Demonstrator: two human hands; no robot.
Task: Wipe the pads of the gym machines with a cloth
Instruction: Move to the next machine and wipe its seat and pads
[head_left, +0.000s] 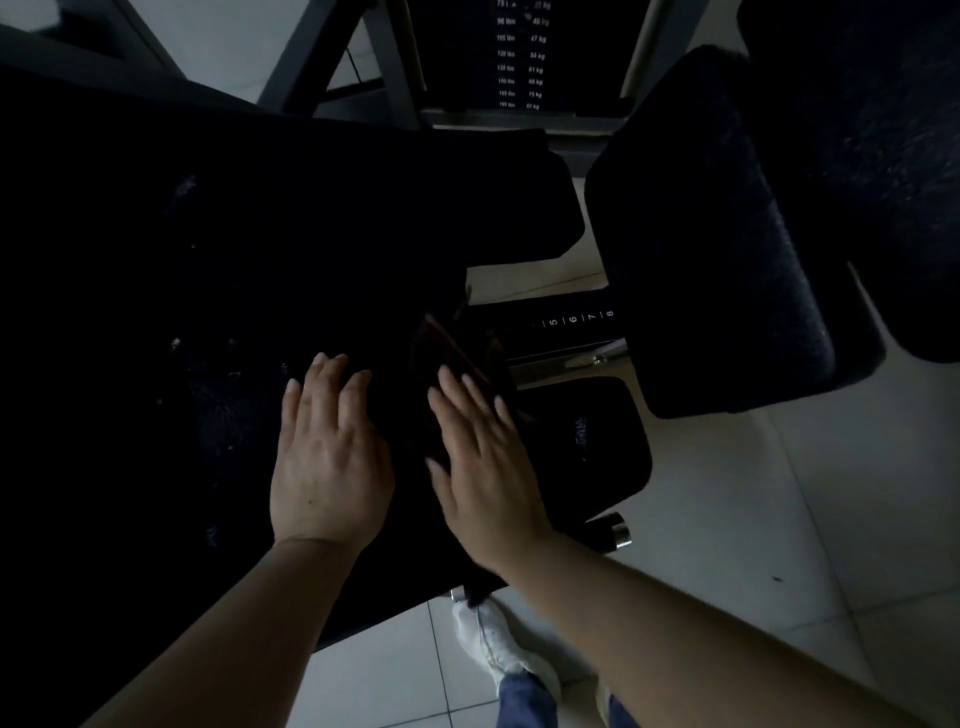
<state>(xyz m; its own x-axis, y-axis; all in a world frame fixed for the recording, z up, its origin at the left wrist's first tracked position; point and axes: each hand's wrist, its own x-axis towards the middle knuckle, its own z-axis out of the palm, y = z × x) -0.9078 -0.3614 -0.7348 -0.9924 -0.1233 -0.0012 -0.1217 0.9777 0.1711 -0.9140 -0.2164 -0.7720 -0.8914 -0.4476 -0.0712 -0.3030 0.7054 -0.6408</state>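
Note:
A large black pad (208, 286) of a gym machine fills the left and centre of the head view. My left hand (327, 462) lies flat on it with straight fingers. My right hand (483, 467) lies flat next to it, its fingers pressing a dark reddish cloth (447, 353) against the pad near the pad's right edge. The cloth is dim and hard to make out; a dark end of it seems to hang below the pad's edge (475, 592).
A second dark pad (727, 249) stands to the right. A smaller black pad (587, 441) lies under my right hand's side, with a numbered adjustment bar (576, 319) above it. The weight stack (519, 57) is at the top. White tiled floor (753, 519) and my white shoe (493, 644) show below.

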